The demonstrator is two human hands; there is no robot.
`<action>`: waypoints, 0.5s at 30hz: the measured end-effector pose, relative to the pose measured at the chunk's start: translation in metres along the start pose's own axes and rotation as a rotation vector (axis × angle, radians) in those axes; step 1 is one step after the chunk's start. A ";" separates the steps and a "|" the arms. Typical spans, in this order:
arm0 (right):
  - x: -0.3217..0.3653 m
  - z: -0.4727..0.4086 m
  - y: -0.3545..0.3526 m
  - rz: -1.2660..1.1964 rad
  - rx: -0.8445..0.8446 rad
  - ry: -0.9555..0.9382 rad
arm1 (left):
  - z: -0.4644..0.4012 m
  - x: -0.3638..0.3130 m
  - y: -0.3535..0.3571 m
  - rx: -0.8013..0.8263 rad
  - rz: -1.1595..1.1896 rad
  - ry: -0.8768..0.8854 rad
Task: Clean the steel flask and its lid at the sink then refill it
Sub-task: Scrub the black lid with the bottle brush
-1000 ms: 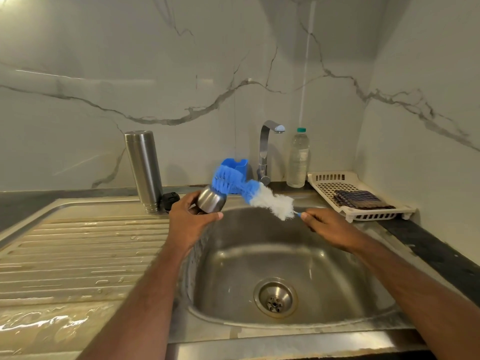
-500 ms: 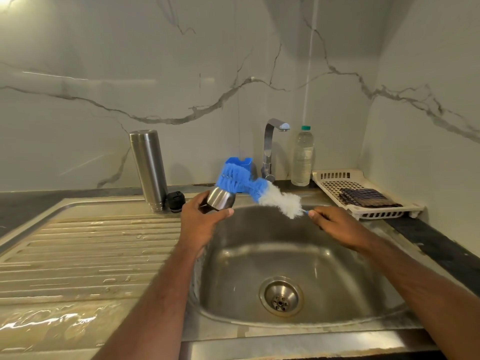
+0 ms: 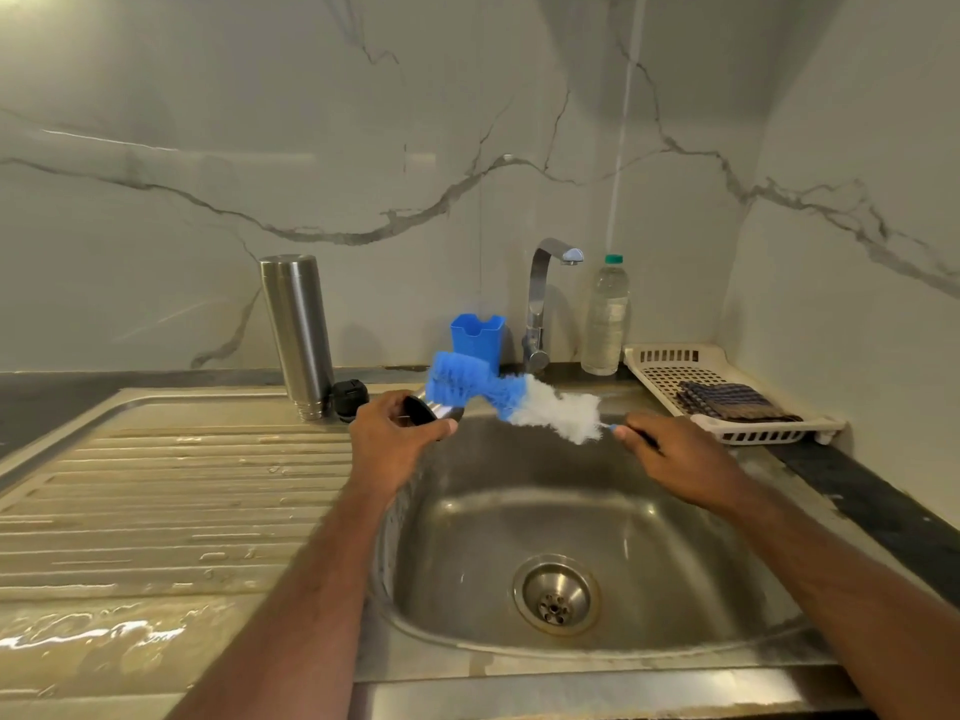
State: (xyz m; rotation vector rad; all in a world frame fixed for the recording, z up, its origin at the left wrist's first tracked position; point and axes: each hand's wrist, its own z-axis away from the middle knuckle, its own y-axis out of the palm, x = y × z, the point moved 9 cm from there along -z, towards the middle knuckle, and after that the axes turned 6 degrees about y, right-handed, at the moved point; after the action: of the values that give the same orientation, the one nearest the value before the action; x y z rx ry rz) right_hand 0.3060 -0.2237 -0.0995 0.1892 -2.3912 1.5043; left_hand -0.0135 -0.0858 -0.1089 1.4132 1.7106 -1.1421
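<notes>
My left hand (image 3: 395,439) grips the small steel lid cup (image 3: 434,410) over the sink's back left rim. Blue bristles of the bottle brush (image 3: 498,394) press against the cup; the brush's white part points right. My right hand (image 3: 675,457) holds the brush's thin handle at its end. The steel flask (image 3: 297,332) stands upside down on the drainboard by the wall, with a small black stopper (image 3: 349,399) next to it. The steel sink (image 3: 644,517) bowl lies below both hands, its drain at the front.
A tap (image 3: 545,298) stands behind the sink, no water running. A blue holder (image 3: 477,336) is left of it, a clear water bottle (image 3: 605,319) right of it. A white tray (image 3: 670,363) holds a dark cloth (image 3: 730,400). The wet drainboard (image 3: 156,511) spreads left.
The brush has shifted slightly against the lid cup, and my left hand has turned the cup so a dark inside shows. The view has drifted a little.
</notes>
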 end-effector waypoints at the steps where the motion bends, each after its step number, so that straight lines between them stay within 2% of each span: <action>1: 0.008 -0.001 0.007 0.014 0.003 -0.028 | 0.004 -0.003 0.008 0.048 0.002 0.001; 3: 0.020 -0.004 0.013 0.046 -0.004 -0.065 | 0.010 -0.011 0.017 0.083 0.023 0.015; 8: -0.002 -0.001 0.003 -0.004 0.024 -0.005 | -0.002 0.004 -0.010 -0.038 0.135 -0.009; 13: 0.014 -0.005 0.014 -0.015 0.003 -0.059 | 0.012 -0.007 0.020 0.130 0.156 -0.026; 15: 0.011 -0.006 0.012 -0.030 0.005 -0.060 | 0.013 -0.011 0.022 0.098 0.239 -0.041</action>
State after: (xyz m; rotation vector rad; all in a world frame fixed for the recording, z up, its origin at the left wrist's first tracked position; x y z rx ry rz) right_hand 0.2935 -0.2120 -0.1039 0.2736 -2.4194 1.5121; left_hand 0.0095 -0.1015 -0.1098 1.5943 1.4293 -1.1258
